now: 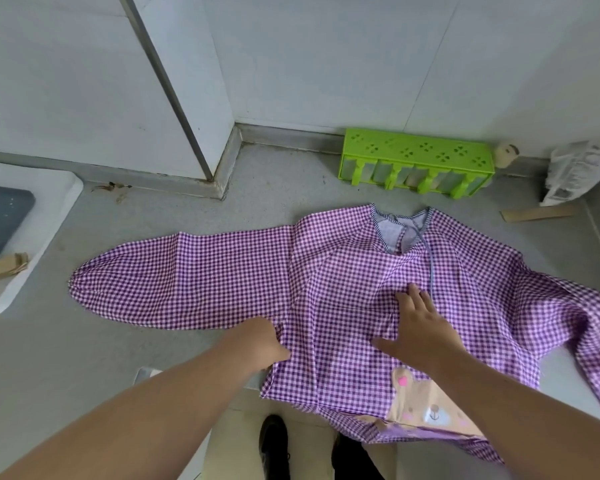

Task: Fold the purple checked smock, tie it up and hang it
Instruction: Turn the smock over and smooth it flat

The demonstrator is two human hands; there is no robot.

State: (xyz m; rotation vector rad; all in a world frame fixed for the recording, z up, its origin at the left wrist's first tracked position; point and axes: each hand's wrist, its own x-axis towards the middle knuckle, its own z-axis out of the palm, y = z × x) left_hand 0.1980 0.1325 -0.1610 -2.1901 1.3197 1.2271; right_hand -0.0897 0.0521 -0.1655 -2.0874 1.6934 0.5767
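Note:
The purple checked smock [343, 282] lies spread on the grey counter [84, 358], neck opening toward the wall, one sleeve stretched flat to the left, the other rumpled at the right. A bear patch shows on its lower hem, which hangs over the counter's front edge. My left hand [262, 344] grips the smock's left side edge below the sleeve, its fingers curled into the cloth. My right hand [418, 327] lies flat on the middle of the smock, fingers spread and pressing.
A green plastic rack [416, 164] stands against the back wall. A white tray [45, 209] holding a dark slab sits at the left edge. A crumpled printed bag [572, 171] and a cardboard strip [537, 213] lie at the back right. My shoes show below the counter.

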